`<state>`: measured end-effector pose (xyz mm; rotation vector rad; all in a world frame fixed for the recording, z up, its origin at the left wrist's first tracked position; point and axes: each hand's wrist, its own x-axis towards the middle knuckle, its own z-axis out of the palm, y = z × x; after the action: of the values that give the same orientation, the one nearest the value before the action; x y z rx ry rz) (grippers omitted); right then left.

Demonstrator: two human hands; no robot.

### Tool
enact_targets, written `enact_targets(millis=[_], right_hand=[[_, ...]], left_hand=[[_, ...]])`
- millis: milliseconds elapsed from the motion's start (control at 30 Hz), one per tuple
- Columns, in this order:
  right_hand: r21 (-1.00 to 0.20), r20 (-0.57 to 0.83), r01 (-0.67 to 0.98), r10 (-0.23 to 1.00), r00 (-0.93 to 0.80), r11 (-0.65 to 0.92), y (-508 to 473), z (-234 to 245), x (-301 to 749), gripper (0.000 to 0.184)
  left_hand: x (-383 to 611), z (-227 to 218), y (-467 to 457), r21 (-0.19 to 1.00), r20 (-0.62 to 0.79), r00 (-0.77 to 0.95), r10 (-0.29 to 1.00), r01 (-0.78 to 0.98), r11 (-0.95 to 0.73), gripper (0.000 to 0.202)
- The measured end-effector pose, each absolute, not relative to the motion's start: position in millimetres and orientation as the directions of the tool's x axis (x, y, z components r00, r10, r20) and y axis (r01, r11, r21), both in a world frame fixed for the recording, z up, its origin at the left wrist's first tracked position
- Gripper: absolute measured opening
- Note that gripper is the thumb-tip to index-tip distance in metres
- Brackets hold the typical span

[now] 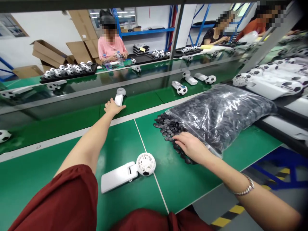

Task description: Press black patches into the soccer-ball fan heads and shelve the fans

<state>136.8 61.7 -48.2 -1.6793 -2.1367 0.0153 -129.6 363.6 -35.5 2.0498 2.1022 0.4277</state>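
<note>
One white handheld fan [125, 176] is lying on the green desk [192, 186] in front of the person, its football-style head pointing to the right. The head is showing mostly open white lattice, with one black patch visible at its lower edge. The left hand [113, 107] is reaching over the green belt [141, 102], its fingers and thumb spreading apart at the handle of a second fan [119, 98]; contact is not showing clearly. The right hand [190, 146] is working at the near edge of a loose pile of black pieces [167, 126], which is lying at the mouth of a clear plastic bag [218, 110]. Its thumb and fingertips are bunching closely; I cannot tell whether they are pinching a piece.

As to progress, the desk fan is, in my judgement, standing at a partial stage, since most of its visible openings are lacking black cover. The second fan is likewise presenting a pale head. Further right on the belt, a patched fan [179, 87] is carrying several black patches and is appearing more complete. The bag is holding a large stock of pieces.
</note>
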Motion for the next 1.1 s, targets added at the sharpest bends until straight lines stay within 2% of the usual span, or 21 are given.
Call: enact_targets(millis=[100,233,367,433,533,600,733,833,900,933,1000,1100], right_hand=[[-0.334,0.274,0.898,0.941,-0.200,0.288,55.8,-42.7,131.8,0.017],[-0.435,0.217,0.861,0.959,-0.183,0.263,51.8,-30.1,123.4,0.010],[-0.522,0.218,0.817,0.964,-0.150,0.245,48.6,-25.5,116.5,0.011],[-0.559,0.221,0.784,0.960,-0.173,0.271,46.0,-25.8,112.5,0.014],[-0.648,0.134,0.721,0.969,-0.209,0.245,41.5,-25.4,104.7,0.011],[-0.705,0.097,0.671,0.968,-0.232,0.232,39.4,-24.6,99.0,0.010],[-0.737,0.178,0.593,0.940,-0.291,0.323,38.9,-25.9,88.1,0.011],[-0.763,0.184,0.557,0.936,-0.300,0.328,40.2,-28.8,80.3,0.009],[-0.779,0.179,0.533,0.931,-0.317,0.332,41.4,-30.5,75.5,0.008],[-0.779,0.184,0.524,0.925,-0.334,0.344,42.2,-31.2,73.5,0.008],[-0.768,0.199,0.517,0.908,-0.368,0.378,44.3,-32.5,70.8,0.009],[-0.760,0.232,0.506,0.898,-0.374,0.407,47.0,-34.1,70.7,0.009]], left_hand=[[-112.5,-44.1,375.4,0.339,0.048,-0.029,0.998,0.941,0.011,0.082],[-100.1,-43.0,370.0,0.347,0.106,0.006,0.994,0.937,-0.043,0.053],[-127.9,-31.5,329.9,0.345,0.105,0.112,0.988,0.928,-0.142,0.043],[-157.1,-26.0,294.5,0.308,0.152,0.225,0.962,0.914,-0.262,0.043],[-208.0,-21.9,231.2,0.212,0.191,0.370,0.909,0.889,-0.407,0.050],[-240.7,-22.8,191.7,0.154,0.152,0.394,0.906,0.896,-0.416,0.055],[-287.0,-24.3,138.5,0.096,0.045,0.342,0.938,0.934,-0.345,0.058],[-286.8,-14.2,115.4,0.059,0.164,0.372,0.914,0.921,-0.386,0.067],[-263.9,-4.2,101.5,0.096,0.236,0.437,0.868,0.879,-0.468,0.077],[-246.9,-0.3,94.8,0.142,0.228,0.491,0.841,0.838,-0.528,0.077],[-207.3,2.5,83.6,0.228,0.135,0.595,0.792,0.760,-0.609,0.077],[-155.3,-6.2,77.3,0.316,-0.017,0.648,0.761,0.726,-0.611,0.072]])
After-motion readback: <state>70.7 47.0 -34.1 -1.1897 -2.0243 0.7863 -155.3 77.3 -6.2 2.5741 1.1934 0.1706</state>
